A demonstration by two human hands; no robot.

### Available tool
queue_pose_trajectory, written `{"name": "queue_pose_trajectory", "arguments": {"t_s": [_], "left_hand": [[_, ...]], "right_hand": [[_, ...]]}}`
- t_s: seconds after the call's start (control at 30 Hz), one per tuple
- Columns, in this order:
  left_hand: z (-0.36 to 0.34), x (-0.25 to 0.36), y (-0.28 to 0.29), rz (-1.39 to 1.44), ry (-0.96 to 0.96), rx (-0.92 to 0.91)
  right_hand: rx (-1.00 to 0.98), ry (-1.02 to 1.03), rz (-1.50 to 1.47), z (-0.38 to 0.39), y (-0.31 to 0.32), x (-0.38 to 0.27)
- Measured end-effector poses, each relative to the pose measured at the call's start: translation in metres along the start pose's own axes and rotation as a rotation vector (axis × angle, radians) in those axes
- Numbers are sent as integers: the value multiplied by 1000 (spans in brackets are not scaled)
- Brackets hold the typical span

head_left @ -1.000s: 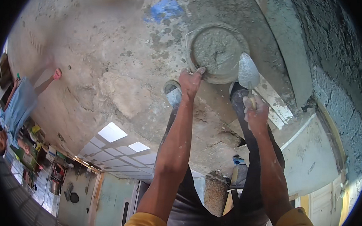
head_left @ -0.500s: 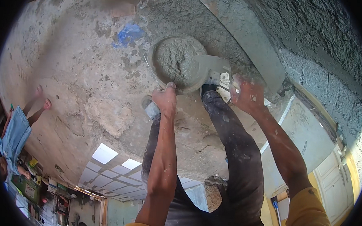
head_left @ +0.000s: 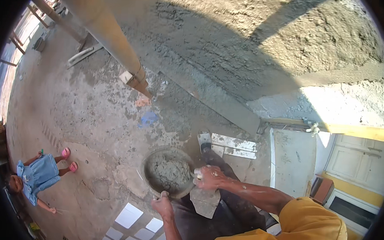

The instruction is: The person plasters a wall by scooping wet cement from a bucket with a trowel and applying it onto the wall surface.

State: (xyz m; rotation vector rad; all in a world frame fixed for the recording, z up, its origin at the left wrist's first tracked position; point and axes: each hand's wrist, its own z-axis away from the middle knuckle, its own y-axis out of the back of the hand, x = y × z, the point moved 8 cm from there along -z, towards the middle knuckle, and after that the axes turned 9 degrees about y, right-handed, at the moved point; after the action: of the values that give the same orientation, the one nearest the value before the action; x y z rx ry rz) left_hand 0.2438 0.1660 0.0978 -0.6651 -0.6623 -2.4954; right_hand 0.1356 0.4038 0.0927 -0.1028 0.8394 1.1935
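A round bucket [head_left: 144, 178] of wet grey mortar [head_left: 168, 168] is in front of my legs at lower centre. My left hand [head_left: 163, 205] is closed on its near rim, thumb over the edge. At the bucket's right side, my right hand [head_left: 210, 177] is wrapped round the pale handle of a trowel. The trowel's mortar-smeared blade [head_left: 205, 202] lies below that hand, over my dark trousers. Whether the right fingers also touch the rim, I cannot tell. The bucket's underside is hidden.
A wooden post [head_left: 105, 33] slants down to the floor ahead. A rough mortared wall [head_left: 230, 52] rises at the far right. White tiles [head_left: 129, 215] lie near my left, white strips [head_left: 234, 145] past my foot. At left is a child in blue [head_left: 41, 171].
The bucket has come nearer my body, my left hand still on its rim. My right hand and trowel are now at its right side, the blade turned toward me. The view has swung upward.
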Motion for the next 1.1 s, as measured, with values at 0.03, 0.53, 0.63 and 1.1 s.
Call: {"name": "queue_pose_trajectory", "arguments": {"t_s": [0.03, 0.53, 0.63, 1.1], "left_hand": [[-4, -18, 25, 43, 52, 39], [27, -53, 207, 241, 85, 354], [39, -62, 214, 346, 107, 374], [98, -64, 168, 485, 111, 619]], "right_hand": [[47, -18, 56, 14, 3, -11], [715, 291, 635, 281, 309, -243], [670, 511, 575, 305, 333, -275], [524, 564, -393, 217, 606, -219]]}}
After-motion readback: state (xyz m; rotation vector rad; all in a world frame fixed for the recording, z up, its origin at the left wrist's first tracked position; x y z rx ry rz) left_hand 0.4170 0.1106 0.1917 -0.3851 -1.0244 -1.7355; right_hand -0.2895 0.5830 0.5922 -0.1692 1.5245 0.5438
